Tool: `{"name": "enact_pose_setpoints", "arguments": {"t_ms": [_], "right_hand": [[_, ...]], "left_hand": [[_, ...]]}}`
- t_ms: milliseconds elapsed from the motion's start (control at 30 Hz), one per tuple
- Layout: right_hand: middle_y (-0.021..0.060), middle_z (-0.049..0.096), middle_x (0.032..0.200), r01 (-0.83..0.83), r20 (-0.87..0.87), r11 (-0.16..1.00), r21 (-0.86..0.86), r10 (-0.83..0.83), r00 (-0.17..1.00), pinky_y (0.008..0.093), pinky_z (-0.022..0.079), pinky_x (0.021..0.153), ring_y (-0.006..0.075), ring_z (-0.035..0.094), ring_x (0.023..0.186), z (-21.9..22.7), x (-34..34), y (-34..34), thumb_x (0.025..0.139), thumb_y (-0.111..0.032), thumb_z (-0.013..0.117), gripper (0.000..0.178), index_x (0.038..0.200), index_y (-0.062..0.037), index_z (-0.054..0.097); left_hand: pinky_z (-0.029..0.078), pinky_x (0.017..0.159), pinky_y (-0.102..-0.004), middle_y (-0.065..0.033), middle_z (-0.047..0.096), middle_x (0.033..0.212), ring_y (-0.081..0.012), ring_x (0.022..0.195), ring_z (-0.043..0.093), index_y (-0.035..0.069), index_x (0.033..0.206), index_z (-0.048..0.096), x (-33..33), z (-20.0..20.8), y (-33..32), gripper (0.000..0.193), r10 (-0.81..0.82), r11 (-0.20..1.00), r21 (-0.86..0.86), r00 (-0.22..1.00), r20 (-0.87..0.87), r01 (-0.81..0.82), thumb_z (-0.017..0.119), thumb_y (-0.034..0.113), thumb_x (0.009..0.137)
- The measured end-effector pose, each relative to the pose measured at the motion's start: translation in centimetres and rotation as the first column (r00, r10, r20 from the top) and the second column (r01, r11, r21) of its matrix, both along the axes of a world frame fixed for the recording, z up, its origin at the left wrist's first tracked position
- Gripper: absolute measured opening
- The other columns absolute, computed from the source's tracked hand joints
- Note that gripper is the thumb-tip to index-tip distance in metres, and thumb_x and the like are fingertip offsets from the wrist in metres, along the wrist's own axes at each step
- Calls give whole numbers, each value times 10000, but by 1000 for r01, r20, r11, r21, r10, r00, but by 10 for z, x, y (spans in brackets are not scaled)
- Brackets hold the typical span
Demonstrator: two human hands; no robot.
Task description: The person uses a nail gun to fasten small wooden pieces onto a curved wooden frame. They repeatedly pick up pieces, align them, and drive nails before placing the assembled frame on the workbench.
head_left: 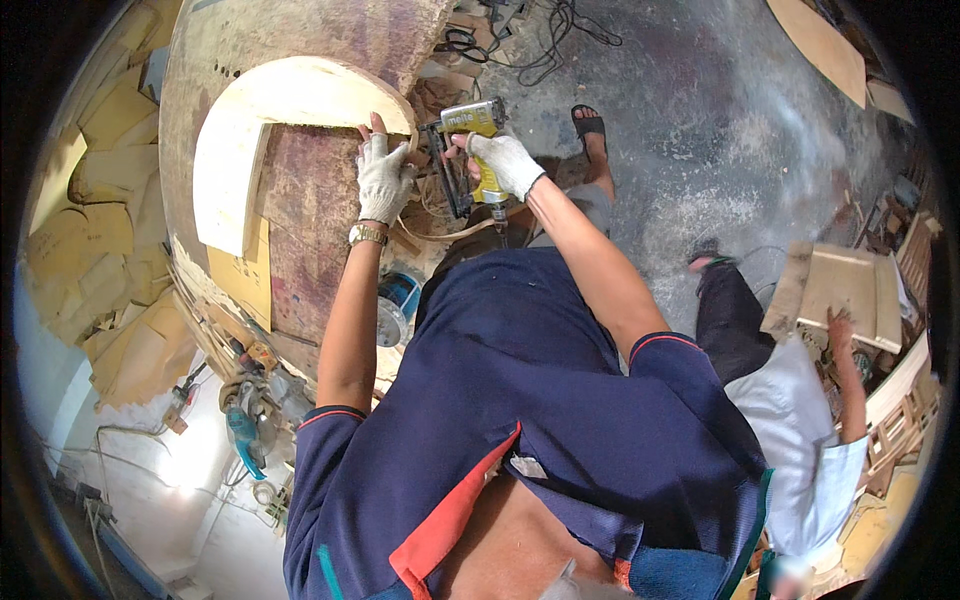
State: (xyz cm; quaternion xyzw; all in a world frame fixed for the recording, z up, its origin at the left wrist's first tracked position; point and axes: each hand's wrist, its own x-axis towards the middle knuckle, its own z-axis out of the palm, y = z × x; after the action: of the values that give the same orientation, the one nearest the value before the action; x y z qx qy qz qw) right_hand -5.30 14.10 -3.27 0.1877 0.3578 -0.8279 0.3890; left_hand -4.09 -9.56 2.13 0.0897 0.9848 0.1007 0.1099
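A pale curved wooden piece [235,125], bent like a thick hook, lies on the worn workbench [310,190] ahead and to the left. My left hand [385,180], in a white fingerless glove, is at the right end of that piece. Its fingers stretch out and touch the wood's lower edge; they do not wrap round it. My right hand [503,162], gloved the same way, grips a yellow and black nail gun [474,120] by its handle. The gun's nose is just right of the bench edge, apart from the wood, and a hose fitting shows under the handle.
A flat yellowish board [245,275] lies under the curved piece. Below the bench are a blue bucket [401,294] and a teal power tool [243,438]. Wood offcuts [110,235] heap up at left. Black cables [545,50] cross the floor. A co-worker [790,430] handles a panel at right.
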Motion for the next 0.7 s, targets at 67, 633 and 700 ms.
{"name": "enact_pose_setpoints", "arguments": {"t_ms": [67, 633, 700], "right_hand": [[117, 757, 968, 20, -23, 1000, -8, -20, 1000, 276, 442, 482, 96, 521, 528, 2, 0, 0, 975, -222, 734, 275, 1149, -16, 679], [209, 735, 970, 489, -822, 670, 558, 366, 436, 460, 587, 774, 365, 726, 828, 64, -153, -2, 785, -318, 798, 448, 1131, -48, 710], [278, 687, 1101, 489, -640, 434, 757, 646, 417, 478, 530, 964, 426, 661, 1081, 83, -183, -29, 795, -316, 765, 494, 1214, -65, 688]], "left_hand": [[323, 1181, -599, -175, 92, 1744, -517, 1555, 167, 160, 1143, 769, 2, -5, -5, 368, -15, 999, 33, 1000, -23, 15, 775, 124, 776], [541, 710, -491, -188, 679, 884, -395, 781, 675, 72, 1005, 701, 33, -47, 90, 193, 595, 801, 290, 749, -290, -524, 667, 240, 915], [572, 682, -412, -154, 739, 866, -307, 727, 720, 10, 1065, 717, 36, -67, 86, 291, 720, 567, 597, 693, -25, -567, 636, 281, 999]]}}
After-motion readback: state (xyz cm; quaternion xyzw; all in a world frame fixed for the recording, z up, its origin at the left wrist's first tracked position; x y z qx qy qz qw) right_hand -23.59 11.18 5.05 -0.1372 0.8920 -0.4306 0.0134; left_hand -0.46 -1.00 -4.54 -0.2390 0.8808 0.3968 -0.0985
